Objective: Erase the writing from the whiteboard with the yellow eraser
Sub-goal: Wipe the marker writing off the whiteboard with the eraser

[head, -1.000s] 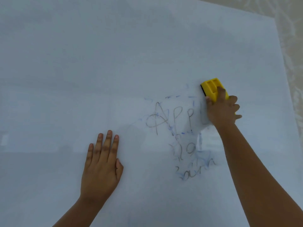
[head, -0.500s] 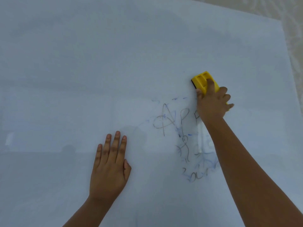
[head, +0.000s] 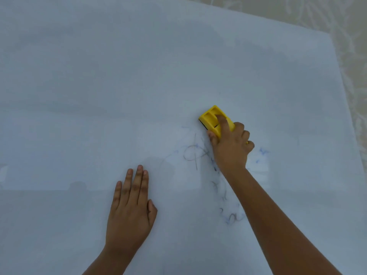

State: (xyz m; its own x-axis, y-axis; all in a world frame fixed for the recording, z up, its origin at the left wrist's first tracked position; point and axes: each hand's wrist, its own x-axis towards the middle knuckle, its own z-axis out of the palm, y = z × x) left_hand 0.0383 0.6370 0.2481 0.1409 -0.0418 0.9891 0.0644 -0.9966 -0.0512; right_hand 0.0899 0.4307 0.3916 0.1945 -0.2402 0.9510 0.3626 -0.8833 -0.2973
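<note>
1. Head view: the small yellow plastic block eraser [head: 214, 120] lies pad-down on the large white glossy whiteboard [head: 139, 76], right of centre. Its long axis runs diagonally, the free end pointing up and to the left and the near end hidden under the right hand [head: 231, 147].
2. The right hand's fingers [head: 222, 121] are curled closed on the eraser, the forefinger lying along its top and the thumb against its left side (the dark felt shows only as a thin strip at the lower left edge).
3. The left hand [head: 131, 207] rests flat on the board below and left of the eraser, well apart from it, fingers straight and close together, holding nothing.
4. Faint smeared pen writing [head: 193, 153] remains just left of and below the right hand, trailing down along the forearm.
5. Wide bare board lies above and left of the eraser; the board's right edge meets a pale patterned floor [head: 353, 56].
</note>
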